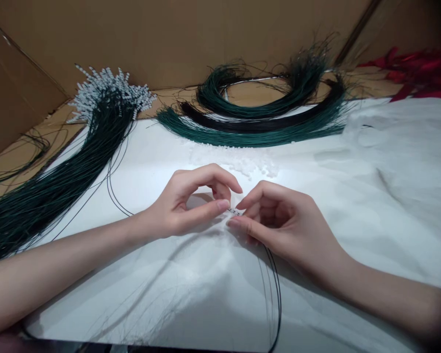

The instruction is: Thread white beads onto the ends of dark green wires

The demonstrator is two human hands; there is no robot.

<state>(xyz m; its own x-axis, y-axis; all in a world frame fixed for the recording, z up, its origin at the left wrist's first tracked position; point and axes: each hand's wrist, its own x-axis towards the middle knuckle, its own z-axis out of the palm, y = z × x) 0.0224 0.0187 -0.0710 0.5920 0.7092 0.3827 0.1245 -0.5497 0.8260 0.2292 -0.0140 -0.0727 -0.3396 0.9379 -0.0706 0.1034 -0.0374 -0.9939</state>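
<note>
Above the middle of the white sheet, my left hand [194, 201] and my right hand [282, 211] meet at a short row of small white beads [235, 212] with dark gaps between them. My left thumb and a finger close on its left end, the index finger raised above. My right thumb and index finger pinch the other end. Out from under my right hand, dark cords [277, 279] hang in a loop toward the front edge. Fingers partly cover the beaded piece, so its full length is hidden. Just beyond my hands lie loose white beads [238, 159].
A thick bundle of dark green cords with beaded tips [110, 95] lies at left. Curved bundles of green and black cord [257, 130] rest at the back. Red ribbon-like material [419, 68] sits at far right, near crumpled translucent plastic [407, 162]. Cardboard walls [206, 39] stand behind.
</note>
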